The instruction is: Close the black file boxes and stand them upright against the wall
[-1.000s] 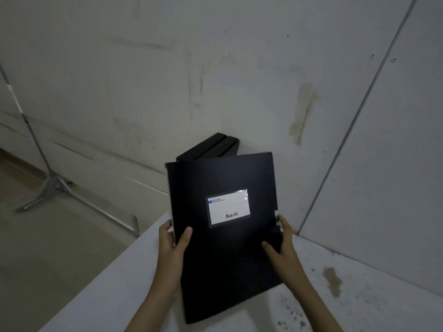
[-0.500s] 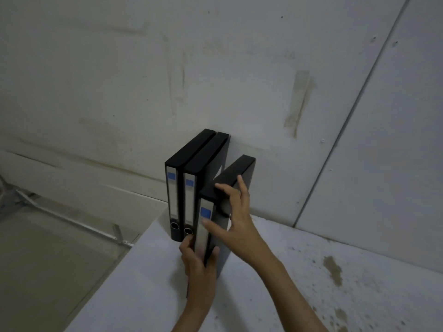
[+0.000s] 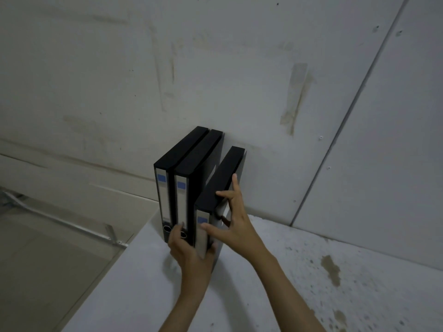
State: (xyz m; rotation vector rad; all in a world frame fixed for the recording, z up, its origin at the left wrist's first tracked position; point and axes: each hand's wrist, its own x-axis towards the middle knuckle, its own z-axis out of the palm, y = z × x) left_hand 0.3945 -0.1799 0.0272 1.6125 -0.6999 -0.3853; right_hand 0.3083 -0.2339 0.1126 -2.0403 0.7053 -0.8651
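Head view shows, nearest, two bare forearms reaching away over a pale, matte, stain-speckled counter (image 3: 311, 271) whose left edge drops to the floor. The left hand (image 3: 191, 248) is wrapped around the bottom of the near spine of a black, slab-shaped file box with a grey spine label and blue tag (image 3: 215, 195), fingers on its left face and thumb on its right, so it is closed on that box. The right hand (image 3: 236, 221) is spread wide: thumb against the spine label, fingers splayed over the top edge and right face, pressing rather than clasping. This third box is closed but tilted, its top leaning right and away from the row, and its near spine sits nearer than the others. Its long axis runs from the hands toward the wall, with both hands at its near end and the left hand lower. Just left of it, touching or nearly so at the base, stand two matching black file boxes with ring holes in their spines (image 3: 182, 173), upright and flush together. Their far ends meet the scuffed, grey panelled wall (image 3: 239, 80). The step in hand looks like righting the box and sliding it back.
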